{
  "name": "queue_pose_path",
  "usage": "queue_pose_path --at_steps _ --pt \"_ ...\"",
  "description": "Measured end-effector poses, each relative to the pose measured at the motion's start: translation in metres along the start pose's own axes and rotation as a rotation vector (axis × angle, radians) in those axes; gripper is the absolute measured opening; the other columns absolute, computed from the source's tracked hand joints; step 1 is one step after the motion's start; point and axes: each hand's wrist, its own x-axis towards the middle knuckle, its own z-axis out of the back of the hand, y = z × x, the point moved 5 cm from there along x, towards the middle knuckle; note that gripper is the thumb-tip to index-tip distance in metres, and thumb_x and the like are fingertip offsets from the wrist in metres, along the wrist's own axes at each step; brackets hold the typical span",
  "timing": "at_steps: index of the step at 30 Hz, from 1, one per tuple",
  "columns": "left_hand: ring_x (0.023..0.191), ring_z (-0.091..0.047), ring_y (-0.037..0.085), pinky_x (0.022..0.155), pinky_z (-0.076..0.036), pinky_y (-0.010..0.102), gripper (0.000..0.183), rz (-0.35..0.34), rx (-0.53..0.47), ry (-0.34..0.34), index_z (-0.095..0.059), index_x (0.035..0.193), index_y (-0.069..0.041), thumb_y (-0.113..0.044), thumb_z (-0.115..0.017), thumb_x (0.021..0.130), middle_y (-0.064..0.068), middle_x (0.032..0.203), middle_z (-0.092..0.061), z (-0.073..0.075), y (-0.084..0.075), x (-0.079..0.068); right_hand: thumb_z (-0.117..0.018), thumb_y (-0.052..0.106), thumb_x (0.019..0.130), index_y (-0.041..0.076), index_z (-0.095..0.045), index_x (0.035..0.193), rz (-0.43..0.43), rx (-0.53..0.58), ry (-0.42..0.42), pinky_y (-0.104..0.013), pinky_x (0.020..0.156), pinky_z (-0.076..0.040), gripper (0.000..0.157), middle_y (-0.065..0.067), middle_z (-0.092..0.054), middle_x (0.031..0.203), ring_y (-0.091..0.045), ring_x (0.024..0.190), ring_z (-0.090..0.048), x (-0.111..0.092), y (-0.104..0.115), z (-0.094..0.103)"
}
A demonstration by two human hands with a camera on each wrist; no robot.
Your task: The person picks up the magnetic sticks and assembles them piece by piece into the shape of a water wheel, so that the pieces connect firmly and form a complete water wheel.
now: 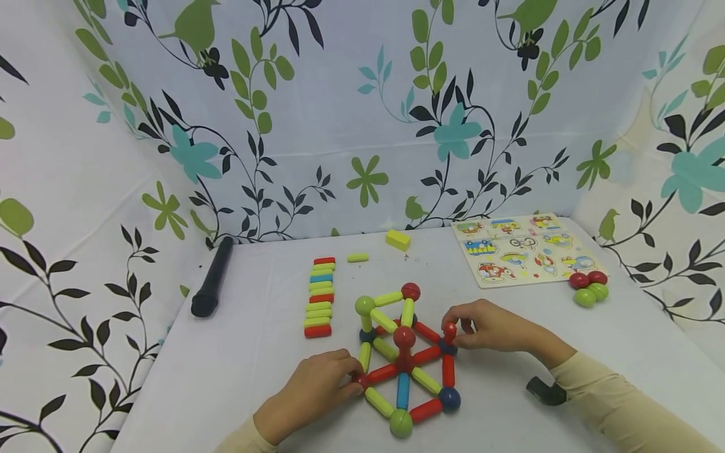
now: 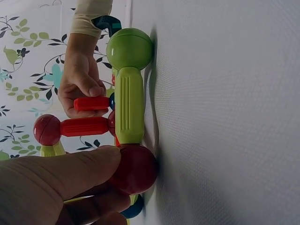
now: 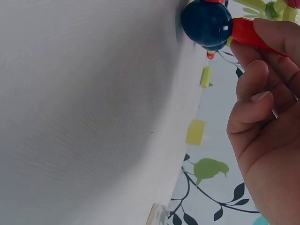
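A structure of rods and balls stands on the white table, its red, yellow-green and blue rods fanning out from a red centre ball (image 1: 404, 363). My left hand (image 1: 321, 385) holds a red ball (image 2: 136, 169) at the structure's left corner between thumb and fingers. On the right side, my right hand (image 1: 491, 325) pinches a red rod (image 3: 251, 33) that stands upright on a dark blue ball (image 3: 206, 23). Another upright red rod at the centre carries a red ball (image 1: 404, 337). At the back, a raised green ball (image 1: 365, 306) and red ball (image 1: 410, 291) are joined by a rod.
Left of the structure lies a column of loose rods (image 1: 320, 299), with one yellow-green rod (image 1: 358, 257) apart. A yellow block (image 1: 398, 240), a picture puzzle board (image 1: 529, 250), loose balls (image 1: 585, 297), a black microphone (image 1: 213, 277) and a black object (image 1: 546, 391) are around it.
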Motion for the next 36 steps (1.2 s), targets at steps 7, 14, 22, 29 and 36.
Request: queue_pose_path --at_steps 7,14,22,29,36 --pt "0.071 -0.053 -0.002 0.065 -0.051 0.021 0.018 0.006 -0.001 0.002 -0.077 0.100 -0.019 -0.025 -0.084 0.084 -0.014 0.082 -0.063 0.001 0.000 0.000 -0.074 0.015 0.093 0.014 -0.069 0.126 -0.017 -0.106 -0.014 -0.026 0.072 -0.054 0.034 0.002 -0.071 0.114 -0.010 0.081 -0.060 0.025 -0.011 0.025" --pt "0.070 -0.053 -0.001 0.065 -0.052 0.021 0.018 0.020 -0.003 -0.001 -0.077 0.099 -0.019 -0.025 -0.085 0.083 -0.013 0.082 -0.063 0.004 0.004 -0.002 -0.069 0.014 0.096 0.009 -0.067 0.132 -0.003 -0.255 -0.073 -0.034 0.087 -0.056 0.036 -0.007 -0.070 0.122 -0.017 0.097 -0.064 0.132 -0.023 0.037" --pt "0.073 -0.054 -0.002 0.069 -0.053 0.021 0.020 0.032 -0.015 0.052 -0.077 0.102 -0.020 -0.027 -0.084 0.085 -0.015 0.084 -0.064 -0.001 0.003 0.002 -0.065 0.027 0.100 0.012 -0.049 0.151 0.029 -0.444 0.028 -0.040 0.107 -0.048 0.055 -0.009 -0.051 0.151 -0.023 0.123 -0.061 0.213 -0.021 0.019" --pt "0.072 -0.053 -0.002 0.070 -0.053 0.021 0.021 0.045 -0.017 0.070 -0.078 0.103 -0.020 -0.028 -0.084 0.085 -0.015 0.084 -0.064 0.000 -0.001 0.002 -0.064 0.032 0.102 0.012 -0.052 0.149 0.083 -0.548 0.062 -0.039 0.110 -0.045 0.053 -0.008 -0.055 0.144 -0.023 0.130 -0.057 0.241 -0.007 0.012" --pt "0.072 -0.053 -0.002 0.071 -0.053 0.020 0.022 0.058 -0.014 0.081 -0.077 0.105 -0.021 -0.029 -0.084 0.085 -0.016 0.084 -0.063 0.000 0.002 0.001 -0.063 0.031 0.102 0.014 -0.065 0.135 0.094 -0.666 0.052 -0.032 0.098 -0.052 0.037 -0.004 -0.062 0.122 -0.017 0.109 -0.063 0.258 -0.004 0.003"
